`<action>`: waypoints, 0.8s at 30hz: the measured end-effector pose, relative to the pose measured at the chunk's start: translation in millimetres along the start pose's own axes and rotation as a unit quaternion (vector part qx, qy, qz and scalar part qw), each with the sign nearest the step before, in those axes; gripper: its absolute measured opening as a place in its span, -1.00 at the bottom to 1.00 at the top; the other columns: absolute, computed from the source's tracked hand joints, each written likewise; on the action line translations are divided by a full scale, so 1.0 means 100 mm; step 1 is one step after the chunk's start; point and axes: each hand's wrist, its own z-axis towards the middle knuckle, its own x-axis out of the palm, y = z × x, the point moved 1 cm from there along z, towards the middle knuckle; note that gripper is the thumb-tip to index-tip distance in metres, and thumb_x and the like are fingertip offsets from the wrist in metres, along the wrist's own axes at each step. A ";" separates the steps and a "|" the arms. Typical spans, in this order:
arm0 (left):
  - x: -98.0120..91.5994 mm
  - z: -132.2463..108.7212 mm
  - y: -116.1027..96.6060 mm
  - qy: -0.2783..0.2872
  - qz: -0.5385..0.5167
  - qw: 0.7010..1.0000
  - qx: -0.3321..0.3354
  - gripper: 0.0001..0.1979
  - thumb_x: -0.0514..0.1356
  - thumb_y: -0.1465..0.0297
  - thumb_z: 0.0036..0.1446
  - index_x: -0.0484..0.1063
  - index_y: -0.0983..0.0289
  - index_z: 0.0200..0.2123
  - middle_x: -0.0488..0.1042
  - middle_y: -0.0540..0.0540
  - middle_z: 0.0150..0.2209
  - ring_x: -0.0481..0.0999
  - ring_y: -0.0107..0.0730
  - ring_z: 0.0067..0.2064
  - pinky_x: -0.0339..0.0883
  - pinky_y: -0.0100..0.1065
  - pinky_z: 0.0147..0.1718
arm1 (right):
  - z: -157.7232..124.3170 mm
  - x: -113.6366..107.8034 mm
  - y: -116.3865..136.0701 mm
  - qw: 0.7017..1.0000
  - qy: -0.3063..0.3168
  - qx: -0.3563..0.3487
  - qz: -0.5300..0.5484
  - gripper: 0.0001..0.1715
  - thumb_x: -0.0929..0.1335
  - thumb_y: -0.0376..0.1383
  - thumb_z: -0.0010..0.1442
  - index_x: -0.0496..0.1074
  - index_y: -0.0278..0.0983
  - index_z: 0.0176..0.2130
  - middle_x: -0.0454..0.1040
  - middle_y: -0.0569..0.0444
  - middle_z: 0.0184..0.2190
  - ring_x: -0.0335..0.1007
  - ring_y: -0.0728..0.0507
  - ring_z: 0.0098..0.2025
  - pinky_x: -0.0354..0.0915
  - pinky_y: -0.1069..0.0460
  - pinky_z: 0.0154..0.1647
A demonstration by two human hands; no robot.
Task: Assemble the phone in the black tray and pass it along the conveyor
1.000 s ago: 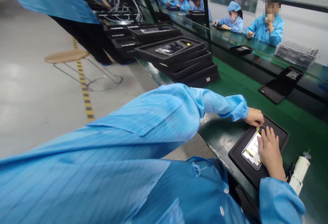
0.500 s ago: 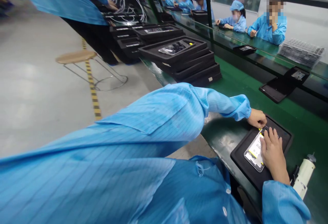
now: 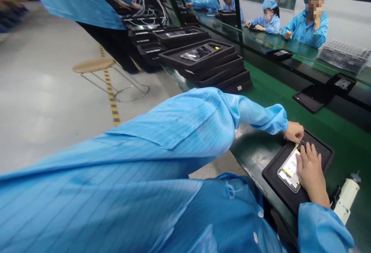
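Observation:
A phone body [image 3: 288, 168] with its back open lies in a black tray [image 3: 275, 174] on the green bench. My right hand [image 3: 310, 167] lies flat on the phone, fingers stretched over its upper end. My left hand [image 3: 294, 131] rests at the tray's far corner, fingers curled down onto the phone's top edge; what they pinch is too small to make out. My blue sleeves fill the lower left of the view.
A white electric screwdriver [image 3: 348, 197] lies right of the tray. A stack of black trays [image 3: 208, 65] with a phone on top stands farther along the bench. Another tray [image 3: 314, 96] sits beyond. Other people in blue work across the line. A stool [image 3: 94, 65] stands on the floor.
The view has shifted slightly; both hands stay on the phone in the tray, with only small finger movement.

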 end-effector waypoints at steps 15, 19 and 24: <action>-0.09 -0.07 -0.05 -0.006 0.069 0.994 0.084 -0.93 0.28 0.46 0.05 0.50 0.16 -0.42 0.52 -0.07 -0.44 0.42 -0.46 -0.39 0.13 -0.45 -0.46 | 0.01 0.03 0.01 1.000 -0.006 0.004 0.002 -0.38 0.00 -0.22 0.34 0.25 -0.47 0.19 0.05 -0.24 0.28 -0.15 -0.35 0.34 -0.04 -0.32 0.25; -0.08 -0.07 -0.09 0.000 0.088 0.993 0.078 -0.90 0.24 0.47 0.07 0.48 0.15 -0.44 0.51 -0.07 -0.44 0.41 -0.46 -0.40 0.10 -0.43 -0.47 | 0.01 0.03 0.01 1.000 -0.004 0.001 -0.001 -0.39 0.00 -0.23 0.35 0.25 -0.45 0.19 0.07 -0.22 0.28 -0.15 -0.35 0.34 -0.04 -0.33 0.25; -0.02 -0.15 -0.13 -0.014 0.109 0.992 0.062 -0.88 0.24 0.48 0.05 0.42 0.16 -0.47 0.50 -0.07 -0.33 0.41 -0.43 -0.35 0.10 -0.39 -0.46 | 0.01 0.03 0.02 1.000 -0.001 0.005 0.007 -0.40 0.02 -0.24 0.34 0.26 -0.47 0.18 0.07 -0.22 0.28 -0.16 -0.35 0.34 -0.04 -0.34 0.25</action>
